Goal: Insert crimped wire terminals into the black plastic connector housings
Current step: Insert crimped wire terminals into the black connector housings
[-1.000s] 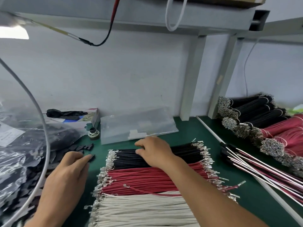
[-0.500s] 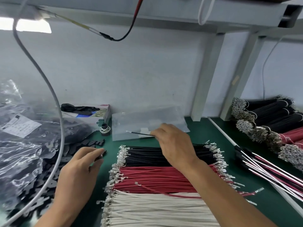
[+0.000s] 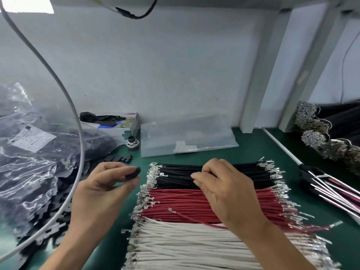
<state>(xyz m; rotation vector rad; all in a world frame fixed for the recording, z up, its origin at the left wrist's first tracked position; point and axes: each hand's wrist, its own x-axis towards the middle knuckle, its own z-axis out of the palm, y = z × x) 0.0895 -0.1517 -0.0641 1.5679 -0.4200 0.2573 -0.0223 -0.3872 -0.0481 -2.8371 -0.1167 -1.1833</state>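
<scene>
My left hand (image 3: 105, 190) pinches a small black connector housing (image 3: 133, 173) between thumb and fingertips, just left of the wire rows. Three rows of crimped wires lie side by side on the green mat: black wires (image 3: 243, 172) at the back, red wires (image 3: 185, 201) in the middle, white wires (image 3: 185, 248) nearest me. My right hand (image 3: 224, 190) hovers over the black row with curled fingers and pinches one black wire, whose silver terminal (image 3: 163, 174) points left toward the housing. A gap separates terminal and housing.
A clear bag of black housings (image 3: 39, 162) spills loose housings (image 3: 118, 158) at the left, crossed by a grey cable (image 3: 78, 133). A clear flat bag (image 3: 187, 137) and a small box (image 3: 116, 125) sit behind. Tied wire bundles (image 3: 321, 137) and finished harnesses (image 3: 331, 190) lie at right.
My left hand lifted a housing off the pile and raised it beside the wires. My right hand picked a black wire from the row and now points its terminal toward the housing.
</scene>
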